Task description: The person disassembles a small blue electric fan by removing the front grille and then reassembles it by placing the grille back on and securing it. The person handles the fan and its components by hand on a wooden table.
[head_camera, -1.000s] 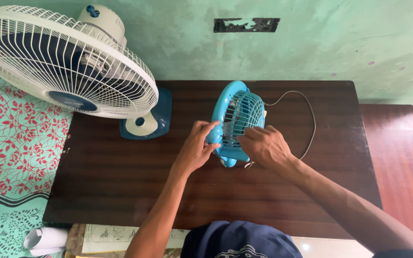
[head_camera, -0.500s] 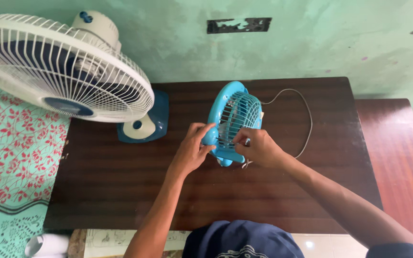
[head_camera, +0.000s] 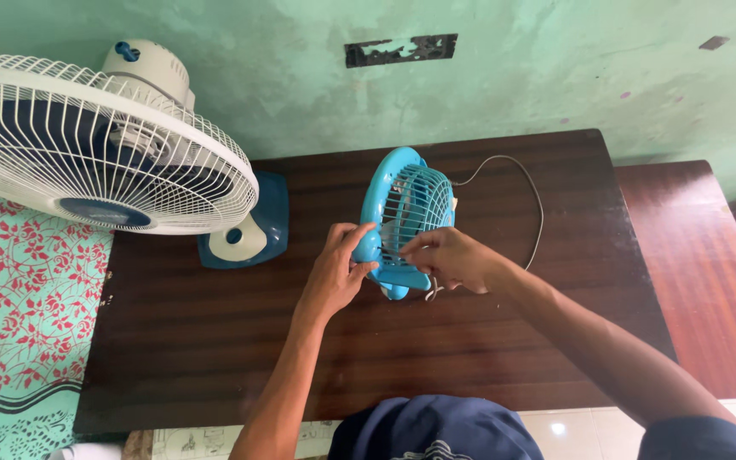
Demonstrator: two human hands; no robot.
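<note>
Blue plastic mini fan [head_camera: 404, 220] w/ round wire-style grille stands at centre of frame on dark glossy wood-grain bench [head_camera: 215, 341], tilted, its grille facing right & slightly toward camera; the ring's long axis runs roughly top-to-bottom of frame. Thin pale cord [head_camera: 530, 200] loops from its back toward upper right. Left hand [head_camera: 338, 273] curled around the fan's left rim, thumb & fingers clamped on the blue ring. Right hand [head_camera: 449, 255] pinched together at the lower grille, fingertips touching the bars; something small & thin at the tips, can't tell what. Upper left: big white table fan [head_camera: 87, 145], wire cage, dark blades, on blue-white base [head_camera: 244, 234]. Rough green plaster wall [head_camera: 555, 77] behind; floral red-green cloth [head_camera: 19, 315] at left edge.
</note>
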